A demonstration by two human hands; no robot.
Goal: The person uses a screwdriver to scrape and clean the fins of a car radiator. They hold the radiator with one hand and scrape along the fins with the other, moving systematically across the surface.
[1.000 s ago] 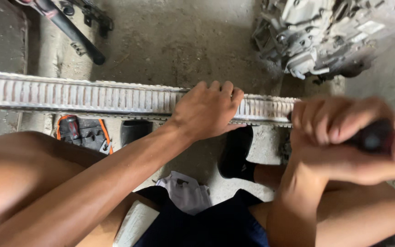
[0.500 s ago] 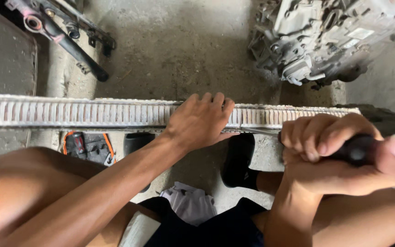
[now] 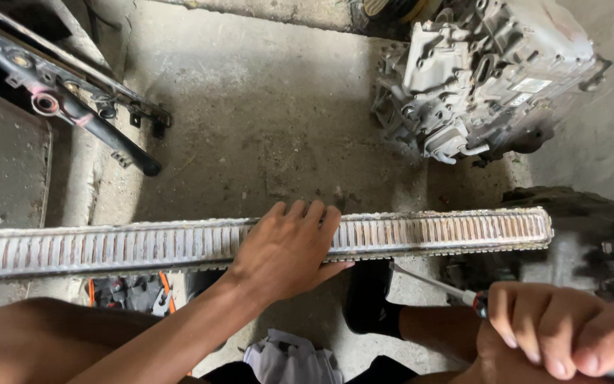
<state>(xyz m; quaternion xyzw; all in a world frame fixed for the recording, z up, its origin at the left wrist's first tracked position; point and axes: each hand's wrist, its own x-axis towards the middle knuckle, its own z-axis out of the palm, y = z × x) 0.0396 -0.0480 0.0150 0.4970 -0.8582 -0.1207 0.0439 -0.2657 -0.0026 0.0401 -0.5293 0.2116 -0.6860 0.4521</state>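
Item: long finned radiator core (image 3: 143, 245), metal, pale with rust-tinted slots, lying edge-up across the view from the left border to the right, above the person's knees.
Left hand (image 3: 286, 249): laid flat over the middle of the core's top edge, fingers spread across the fins and thumb hooked on the near side; pressing rather than clenched, nothing enclosed.
Right hand (image 3: 556, 334): lower right corner, fist closed round the handle of a screwdriver (image 3: 435, 281); its thin shaft points up-left, tip just below the core's near edge.
Surroundings: grey cast engine or gearbox housing (image 3: 485, 78) on the concrete floor (image 3: 264, 121), upper right; black metal bracket bar (image 3: 72, 99), upper left; white rag (image 3: 289, 359) at bottom centre, beneath the core
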